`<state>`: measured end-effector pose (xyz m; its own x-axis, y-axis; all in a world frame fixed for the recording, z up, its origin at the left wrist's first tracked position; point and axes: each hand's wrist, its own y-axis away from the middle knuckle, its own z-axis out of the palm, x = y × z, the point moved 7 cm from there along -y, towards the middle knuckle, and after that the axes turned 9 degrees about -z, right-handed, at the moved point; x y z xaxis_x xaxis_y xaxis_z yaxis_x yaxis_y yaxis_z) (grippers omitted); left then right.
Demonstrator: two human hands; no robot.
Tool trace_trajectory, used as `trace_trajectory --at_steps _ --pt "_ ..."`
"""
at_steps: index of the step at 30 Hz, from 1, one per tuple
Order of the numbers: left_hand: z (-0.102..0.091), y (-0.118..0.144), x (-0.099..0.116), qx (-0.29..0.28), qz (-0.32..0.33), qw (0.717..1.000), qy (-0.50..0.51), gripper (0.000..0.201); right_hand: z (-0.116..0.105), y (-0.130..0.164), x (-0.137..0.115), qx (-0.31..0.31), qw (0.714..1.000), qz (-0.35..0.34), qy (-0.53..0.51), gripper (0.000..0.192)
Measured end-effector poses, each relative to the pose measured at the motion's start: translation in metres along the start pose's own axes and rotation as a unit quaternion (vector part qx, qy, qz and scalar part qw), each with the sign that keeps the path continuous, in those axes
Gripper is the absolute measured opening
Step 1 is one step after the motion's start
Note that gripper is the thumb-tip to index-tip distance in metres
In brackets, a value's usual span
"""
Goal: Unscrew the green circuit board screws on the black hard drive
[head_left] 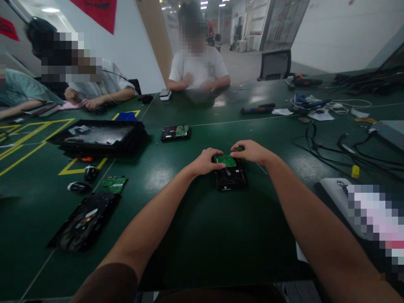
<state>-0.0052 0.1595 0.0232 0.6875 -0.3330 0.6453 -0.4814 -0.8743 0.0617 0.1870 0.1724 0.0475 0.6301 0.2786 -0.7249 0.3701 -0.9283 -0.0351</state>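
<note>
A hard drive (232,179) lies on the green table in front of me, its green circuit board (226,160) facing up. My left hand (208,161) grips the drive's left side, thumb over the board's lower edge and fingers along the far edge. At the board's upper right, the fingertips of my right hand (249,151) are pinched close to its edge. Tucked in that hand is a screwdriver with a black and yellow handle (240,147); a thin metal shaft (261,169) points down to the right beneath the hand. Whether the fingertips also hold the board is unclear.
To the left lie another hard drive (86,221), a loose circuit board (115,184) and a black tray (101,136). A further drive (176,132) sits ahead. Cables (334,143) and a grey metal box (389,134) occupy the right. Several people sit across the table.
</note>
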Motion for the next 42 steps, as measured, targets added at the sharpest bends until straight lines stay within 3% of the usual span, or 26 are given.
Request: trace_trajectory --at_steps 4,7,10,15,22,31,36,42 --pt "0.001 -0.001 -0.003 -0.002 0.002 1.000 0.010 0.066 -0.025 0.001 -0.009 0.076 0.996 0.030 -0.030 0.045" --pt "0.002 -0.002 -0.005 -0.002 0.001 1.000 0.011 0.066 -0.038 -0.001 -0.018 0.126 0.988 0.033 -0.085 0.045" --pt "0.003 -0.002 -0.006 0.001 -0.003 1.000 0.012 0.066 -0.048 -0.005 -0.027 0.155 0.985 0.028 -0.075 0.045" --pt "0.003 -0.003 -0.005 0.006 0.002 1.000 0.007 0.066 -0.064 -0.005 -0.055 0.173 0.984 -0.039 0.015 0.039" --pt "0.003 -0.001 -0.002 0.000 0.014 1.000 0.005 0.065 -0.076 0.014 -0.104 0.260 0.941 -0.133 0.172 0.032" --pt "0.004 -0.002 0.002 -0.006 0.027 1.000 0.011 0.060 -0.068 0.025 -0.147 0.249 0.933 -0.199 0.169 0.030" --pt "0.006 -0.004 -0.002 -0.003 0.027 1.000 0.012 0.061 -0.065 0.027 -0.148 0.238 0.935 -0.204 0.164 0.032" --pt "0.006 -0.004 -0.002 -0.002 0.030 0.999 0.017 0.062 -0.081 0.018 -0.141 0.254 0.936 -0.179 0.162 0.028"
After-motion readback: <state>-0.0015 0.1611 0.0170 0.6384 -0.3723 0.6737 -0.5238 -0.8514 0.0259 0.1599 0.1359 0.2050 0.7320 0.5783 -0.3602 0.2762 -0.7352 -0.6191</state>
